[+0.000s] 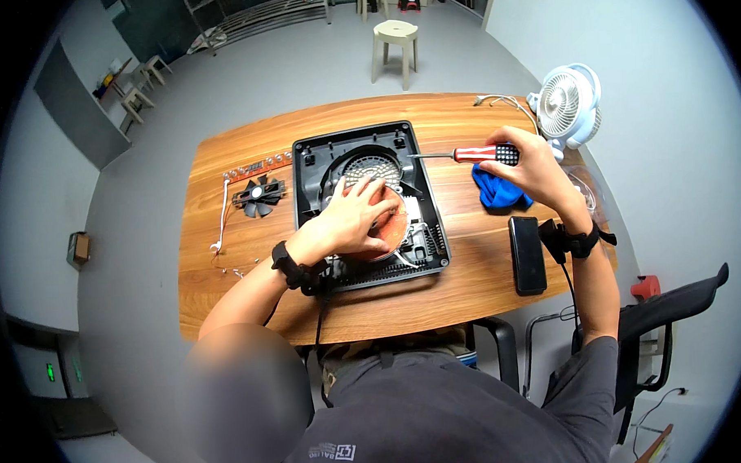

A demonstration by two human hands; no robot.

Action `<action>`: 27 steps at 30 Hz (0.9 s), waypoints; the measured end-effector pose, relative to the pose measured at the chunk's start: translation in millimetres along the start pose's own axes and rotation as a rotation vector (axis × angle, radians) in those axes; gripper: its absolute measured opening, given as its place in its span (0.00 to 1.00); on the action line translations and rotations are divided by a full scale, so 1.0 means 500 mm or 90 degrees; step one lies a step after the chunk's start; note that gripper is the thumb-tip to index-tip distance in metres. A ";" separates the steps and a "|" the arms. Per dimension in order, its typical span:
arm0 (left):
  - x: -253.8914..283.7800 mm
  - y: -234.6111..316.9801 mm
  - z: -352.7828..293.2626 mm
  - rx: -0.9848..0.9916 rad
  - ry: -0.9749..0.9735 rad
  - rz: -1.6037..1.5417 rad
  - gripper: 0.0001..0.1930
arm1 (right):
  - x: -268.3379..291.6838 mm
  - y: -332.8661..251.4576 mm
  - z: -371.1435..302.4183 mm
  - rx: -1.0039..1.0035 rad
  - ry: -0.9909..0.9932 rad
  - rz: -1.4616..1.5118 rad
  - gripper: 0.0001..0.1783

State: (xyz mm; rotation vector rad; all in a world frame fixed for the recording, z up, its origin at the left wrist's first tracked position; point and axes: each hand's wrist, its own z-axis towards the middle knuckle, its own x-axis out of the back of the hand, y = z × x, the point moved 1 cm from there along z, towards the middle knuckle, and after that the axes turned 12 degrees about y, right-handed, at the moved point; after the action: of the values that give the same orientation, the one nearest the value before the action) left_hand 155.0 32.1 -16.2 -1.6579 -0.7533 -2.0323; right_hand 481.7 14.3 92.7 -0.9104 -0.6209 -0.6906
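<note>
A black plastic appliance housing (430, 162), like the lower shell of an induction cooker, lies open on the table. Inside it sits a round copper-coloured coil (395, 226), with white wires at its near edge. My left hand (347, 220) rests over the coil with fingers spread, covering much of it. Held in my right hand (535, 162) is a screwdriver (475, 154) with a red-and-white striped handle and a black end. Its metal shaft points left, and the tip is over the housing's right rim; whether it touches cannot be told.
Left of the housing are a black fan (259, 196) and a narrow circuit strip (262, 165) with a white cable. To the right lie a blue cloth (499, 188), a black rectangular device (527, 256) and a light-blue desk fan (565, 102). Small loose parts (238, 273) lie at the left.
</note>
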 end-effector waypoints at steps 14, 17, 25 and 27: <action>0.024 0.013 0.030 0.082 -0.153 -0.040 0.53 | -0.027 0.002 0.014 0.134 -0.040 -0.012 0.18; -0.001 0.000 0.019 0.069 -0.107 -0.070 0.53 | -0.036 -0.008 0.024 0.148 -0.074 -0.013 0.18; 0.011 0.003 0.026 0.060 -0.102 -0.069 0.52 | -0.063 -0.037 0.064 0.181 -0.146 -0.086 0.17; 0.005 -0.001 0.022 0.054 -0.086 -0.077 0.52 | -0.068 -0.045 0.069 0.179 -0.155 -0.090 0.17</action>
State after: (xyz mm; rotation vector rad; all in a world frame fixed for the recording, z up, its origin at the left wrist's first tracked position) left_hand 162.5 39.5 -12.0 -1.7530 -0.9948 -1.9526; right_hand 437.0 43.3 95.4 -0.6974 -0.9804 -0.6028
